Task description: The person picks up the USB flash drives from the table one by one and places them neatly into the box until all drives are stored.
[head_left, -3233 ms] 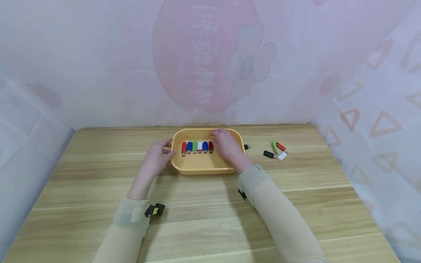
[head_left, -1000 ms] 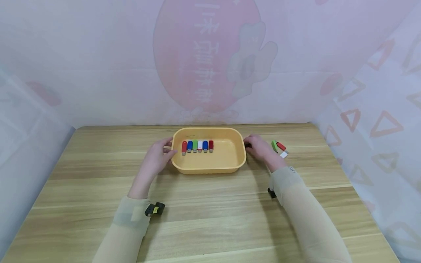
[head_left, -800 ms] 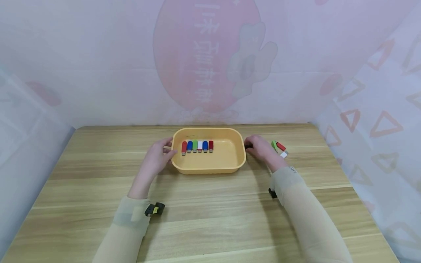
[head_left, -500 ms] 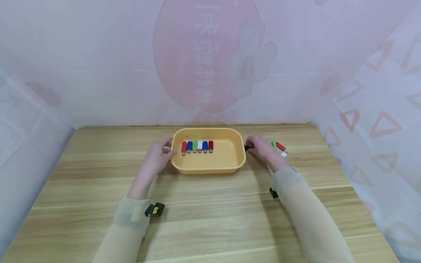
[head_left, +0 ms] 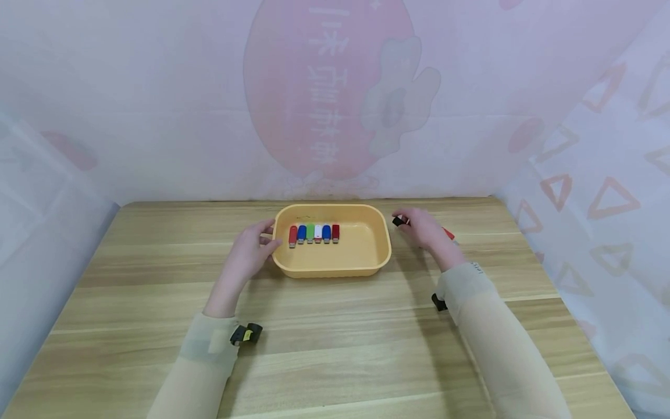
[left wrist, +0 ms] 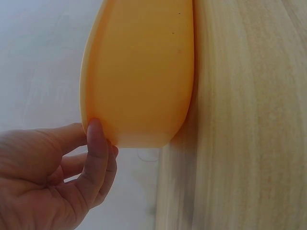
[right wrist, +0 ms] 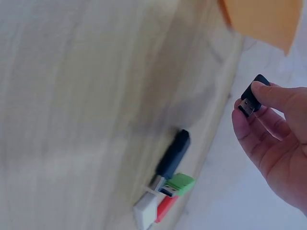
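A yellow tray (head_left: 335, 270) stands mid-table with a row of several USB sticks (head_left: 314, 233) inside: red, blue, green, white, blue, dark red. My left hand (head_left: 249, 250) lies at the tray's left end. In the left wrist view its thumb (left wrist: 96, 143) rests against the outer wall of the tray (left wrist: 139, 72), the other fingers loosely curled. My right hand (head_left: 426, 231) hovers just right of the tray and pinches a black USB stick (head_left: 400, 221). The right wrist view shows this black stick (right wrist: 253, 96) between thumb and fingertips of the right hand (right wrist: 278, 139), above the table.
Loose on the wooden table (head_left: 335, 349) right of the tray lie a black stick (right wrist: 173, 154), a green one (right wrist: 181, 183), a red one (right wrist: 165, 208) and a white one (right wrist: 145, 211). A printed curtain closes the back and right sides.
My right hand left the tray, reached to the table beside its right end, took hold of a black stick and lifted it. The left hand and the tray stayed put.
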